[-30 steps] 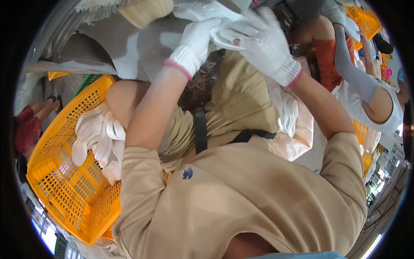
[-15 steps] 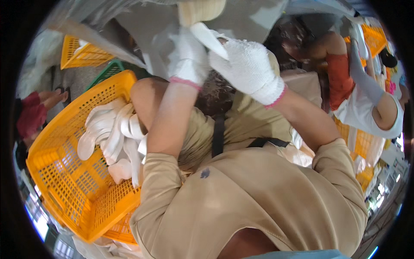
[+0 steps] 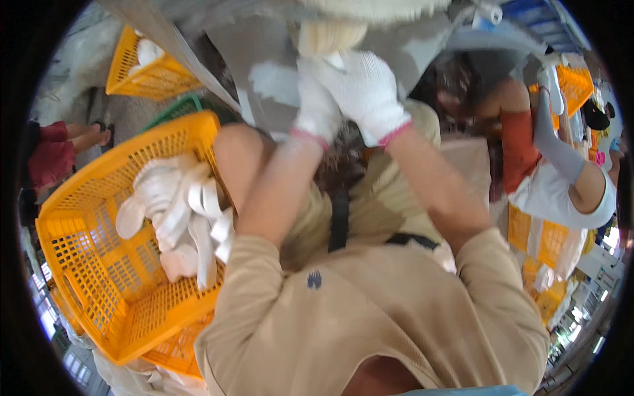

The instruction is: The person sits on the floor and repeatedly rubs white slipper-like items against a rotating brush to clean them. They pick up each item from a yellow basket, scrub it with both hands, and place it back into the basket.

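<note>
My left hand [image 3: 317, 99] and my right hand [image 3: 367, 92], both in white knitted gloves with pink cuffs, are pressed together in front of a cream-coloured rounded wheel or pad [image 3: 328, 38]. Their fingers are closed around a white piece [image 3: 336, 61], mostly hidden by the gloves; half a second ago it showed as a long, spoon-like shape. Whether it touches the wheel I cannot tell. To my left, a yellow perforated basket [image 3: 86, 277] holds a heap of white spoon-shaped pieces [image 3: 175, 204].
Grey sheeting [image 3: 264, 46] surrounds the wheel. Beyond my basket are a green crate [image 3: 173, 111] and another yellow basket [image 3: 155, 76] with white pieces. At right, a co-worker in a white shirt [image 3: 561, 191] sits close by, beside yellow crates [image 3: 538, 234].
Both hands have come closer together against the wheel, hiding the white piece that stuck out of my right hand before. The whole view has shifted slightly.
</note>
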`<state>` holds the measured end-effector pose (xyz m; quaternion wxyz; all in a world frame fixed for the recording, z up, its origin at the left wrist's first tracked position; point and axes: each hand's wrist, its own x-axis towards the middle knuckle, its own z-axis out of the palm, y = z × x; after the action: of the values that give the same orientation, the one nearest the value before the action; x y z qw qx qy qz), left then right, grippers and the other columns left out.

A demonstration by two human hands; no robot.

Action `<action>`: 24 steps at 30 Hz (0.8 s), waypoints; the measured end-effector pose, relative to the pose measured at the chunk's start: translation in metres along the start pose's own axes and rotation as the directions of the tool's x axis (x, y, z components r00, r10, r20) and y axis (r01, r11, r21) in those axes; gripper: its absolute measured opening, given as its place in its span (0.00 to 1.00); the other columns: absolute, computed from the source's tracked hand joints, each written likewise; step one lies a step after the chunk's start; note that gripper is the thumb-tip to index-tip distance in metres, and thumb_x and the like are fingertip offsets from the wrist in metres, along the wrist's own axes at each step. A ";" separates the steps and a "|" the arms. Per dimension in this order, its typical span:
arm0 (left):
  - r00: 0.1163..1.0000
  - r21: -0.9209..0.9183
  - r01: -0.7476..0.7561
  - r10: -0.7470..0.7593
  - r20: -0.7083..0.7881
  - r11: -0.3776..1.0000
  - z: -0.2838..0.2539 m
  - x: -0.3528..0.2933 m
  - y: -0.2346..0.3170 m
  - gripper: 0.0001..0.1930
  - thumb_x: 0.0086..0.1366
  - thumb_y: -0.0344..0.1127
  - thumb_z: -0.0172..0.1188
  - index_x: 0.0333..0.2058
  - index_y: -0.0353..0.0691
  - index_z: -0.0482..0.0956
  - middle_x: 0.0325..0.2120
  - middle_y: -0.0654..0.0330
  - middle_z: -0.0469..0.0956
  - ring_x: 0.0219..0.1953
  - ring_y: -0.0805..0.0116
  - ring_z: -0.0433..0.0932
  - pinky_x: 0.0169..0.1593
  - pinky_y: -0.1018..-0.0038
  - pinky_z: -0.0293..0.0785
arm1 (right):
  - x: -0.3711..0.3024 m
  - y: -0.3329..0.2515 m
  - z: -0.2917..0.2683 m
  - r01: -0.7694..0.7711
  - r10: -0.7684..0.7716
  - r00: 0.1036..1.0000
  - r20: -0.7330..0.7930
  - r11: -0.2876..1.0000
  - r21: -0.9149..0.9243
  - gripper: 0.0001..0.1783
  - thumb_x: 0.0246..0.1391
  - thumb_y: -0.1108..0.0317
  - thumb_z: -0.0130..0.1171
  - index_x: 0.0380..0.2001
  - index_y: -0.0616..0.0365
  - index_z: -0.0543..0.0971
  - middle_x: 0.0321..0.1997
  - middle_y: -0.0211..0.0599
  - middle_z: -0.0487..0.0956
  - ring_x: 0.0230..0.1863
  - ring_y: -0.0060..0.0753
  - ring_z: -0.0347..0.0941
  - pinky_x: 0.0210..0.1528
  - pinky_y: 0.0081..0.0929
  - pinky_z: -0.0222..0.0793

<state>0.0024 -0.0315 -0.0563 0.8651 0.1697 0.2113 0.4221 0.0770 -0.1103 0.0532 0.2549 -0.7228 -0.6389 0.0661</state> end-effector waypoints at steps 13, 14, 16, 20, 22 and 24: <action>0.979 -0.336 0.205 -0.196 0.063 0.919 -0.023 0.009 -0.013 0.47 0.65 0.80 0.38 0.47 0.34 0.75 0.35 0.46 0.79 0.44 0.40 0.80 0.55 0.48 0.77 | -0.012 -0.035 -0.040 -0.529 0.162 0.811 0.563 0.614 0.586 0.27 0.57 0.50 0.67 0.45 0.66 0.83 0.43 0.52 0.85 0.49 0.49 0.82 0.54 0.43 0.76; 0.962 -0.362 0.272 -0.246 0.118 0.892 -0.032 -0.007 -0.026 0.48 0.63 0.82 0.38 0.47 0.34 0.75 0.35 0.46 0.78 0.44 0.39 0.80 0.55 0.47 0.77 | -0.040 -0.042 -0.051 -0.493 0.220 0.823 0.524 0.735 0.466 0.28 0.56 0.50 0.66 0.46 0.67 0.82 0.45 0.56 0.84 0.50 0.54 0.81 0.55 0.44 0.76; 0.922 -0.407 0.363 -0.258 0.290 0.838 -0.042 -0.018 -0.047 0.51 0.61 0.86 0.39 0.48 0.34 0.74 0.34 0.46 0.77 0.44 0.38 0.79 0.55 0.46 0.77 | -0.085 -0.036 -0.041 0.075 -0.089 0.987 0.130 0.991 0.110 0.34 0.47 0.56 0.67 0.55 0.66 0.77 0.62 0.67 0.73 0.63 0.68 0.70 0.67 0.50 0.66; 0.870 -0.399 0.318 -0.098 0.483 0.860 -0.038 -0.018 -0.053 0.40 0.70 0.63 0.56 0.60 0.27 0.69 0.53 0.43 0.78 0.58 0.48 0.77 0.67 0.59 0.71 | -0.126 0.011 -0.003 0.147 -0.145 0.989 0.025 0.975 -0.164 0.28 0.46 0.60 0.69 0.51 0.61 0.79 0.58 0.59 0.79 0.59 0.60 0.76 0.64 0.45 0.72; 0.902 -0.419 0.322 -0.141 0.408 0.849 -0.019 -0.007 -0.039 0.49 0.65 0.77 0.43 0.57 0.29 0.72 0.50 0.38 0.79 0.54 0.39 0.78 0.62 0.48 0.73 | -0.104 0.029 -0.008 0.243 -0.262 0.963 -0.058 0.943 -0.227 0.22 0.46 0.61 0.72 0.46 0.56 0.83 0.48 0.41 0.84 0.51 0.48 0.82 0.53 0.37 0.79; 0.933 -0.398 0.262 -0.126 0.336 0.879 -0.004 0.000 -0.029 0.53 0.64 0.83 0.37 0.55 0.29 0.73 0.48 0.36 0.79 0.51 0.34 0.79 0.60 0.42 0.75 | -0.066 0.029 -0.008 0.270 -0.293 0.954 -0.060 0.931 -0.245 0.22 0.46 0.59 0.72 0.45 0.54 0.83 0.45 0.40 0.85 0.45 0.46 0.84 0.46 0.37 0.81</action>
<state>0.0195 -0.0484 -0.0738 0.9411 0.0112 -0.0065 0.3378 0.0945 -0.1773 0.0320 0.2053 -0.6509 -0.7264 -0.0816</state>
